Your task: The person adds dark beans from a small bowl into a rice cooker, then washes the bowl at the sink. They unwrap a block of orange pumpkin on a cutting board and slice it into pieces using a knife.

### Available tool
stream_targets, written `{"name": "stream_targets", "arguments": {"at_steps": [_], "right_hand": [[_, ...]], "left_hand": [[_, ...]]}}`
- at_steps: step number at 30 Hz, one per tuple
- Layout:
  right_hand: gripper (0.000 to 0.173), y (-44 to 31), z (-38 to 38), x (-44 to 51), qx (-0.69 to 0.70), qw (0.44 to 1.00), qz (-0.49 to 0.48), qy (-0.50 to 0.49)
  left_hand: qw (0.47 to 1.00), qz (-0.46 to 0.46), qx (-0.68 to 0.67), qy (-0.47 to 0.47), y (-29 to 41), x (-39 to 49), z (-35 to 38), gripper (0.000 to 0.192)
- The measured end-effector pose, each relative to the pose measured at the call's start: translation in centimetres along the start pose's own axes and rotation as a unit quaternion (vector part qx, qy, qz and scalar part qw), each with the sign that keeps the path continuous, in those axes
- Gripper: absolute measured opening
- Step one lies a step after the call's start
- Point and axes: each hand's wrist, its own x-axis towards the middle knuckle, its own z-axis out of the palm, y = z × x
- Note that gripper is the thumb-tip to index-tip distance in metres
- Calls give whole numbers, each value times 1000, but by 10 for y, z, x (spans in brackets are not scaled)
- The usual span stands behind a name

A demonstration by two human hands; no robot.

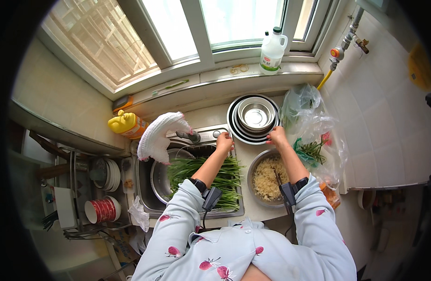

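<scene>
My left hand (224, 142) hovers over the back right corner of the sink (240, 210), fingers curled, close to the left side of a nested stack of metal basins and bowls (256, 114). At the stack's front right rim is my right hand (278, 136), its fingertips at the edge; whether they grip it is unclear. Long green leafy stalks (229, 175), probably garlic chives, lie across the sink beneath my left forearm. Beside my right forearm stands a metal bowl (251, 188) of pale yellow crumbly food (268, 175), with dark chopsticks (278, 177) in it.
A white cloth (162, 135) drapes by the faucet (190, 136). Plastic bags (306, 105) with greens crowd the right wall. A yellow jug (127, 124) stands back left; a vinegar jug (272, 52) sits on the sill. Left is a dish rack (75, 189) with bowls (104, 210).
</scene>
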Motion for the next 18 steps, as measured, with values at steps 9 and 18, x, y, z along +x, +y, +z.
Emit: {"name": "stream_targets", "arguments": {"at_steps": [9, 18], "right_hand": [[20, 15, -4, 32, 21, 1000, 3, -16], [21, -3, -7, 14, -59, 998, -12, 23]], "left_hand": [[940, 176, 221, 190, 23, 22, 32, 24], [958, 9, 242, 153, 54, 29, 43, 27]]}}
